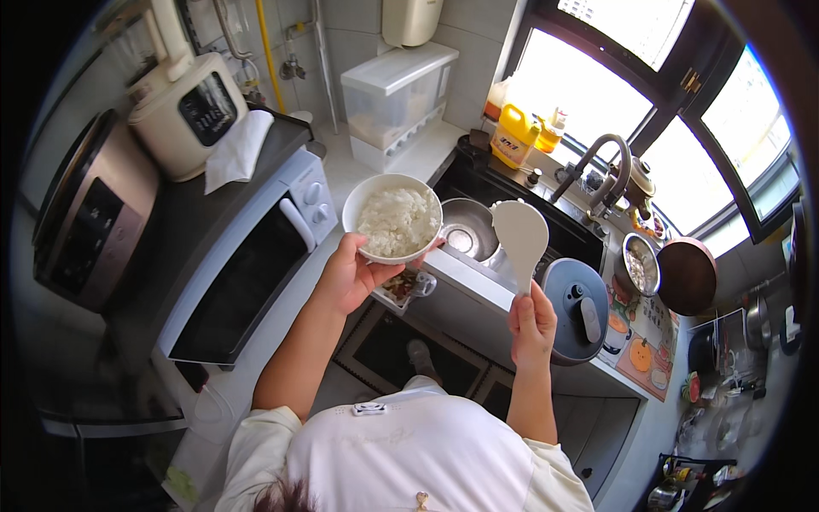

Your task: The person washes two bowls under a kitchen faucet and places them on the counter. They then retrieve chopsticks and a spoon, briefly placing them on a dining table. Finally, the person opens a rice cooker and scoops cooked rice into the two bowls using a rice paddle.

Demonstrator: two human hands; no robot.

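Note:
My left hand [358, 274] holds a white bowl [349, 221] by its near side, with cooked white rice [400, 221] heaped inside. In my right hand [534, 320] is a white rice paddle [523, 237], its broad head raised and its handle between my fingers. A few rice grains cling to the paddle's upper left edge. Behind the bowl and paddle, a metal pot [470, 224] stands at the black sink [512, 198]. Just right of my right hand sits a blue-grey round lid or appliance [576, 307] with a light handle.
A white microwave [256, 256] stands left, with a rice cooker [96, 224] and a beige appliance [185, 115] above it. A clear rice bin [400, 102] is behind the bowl. A faucet [595, 166], yellow bottle [514, 136] and metal bowl [638, 264] line the right. Below hangs a scrap bin [400, 297].

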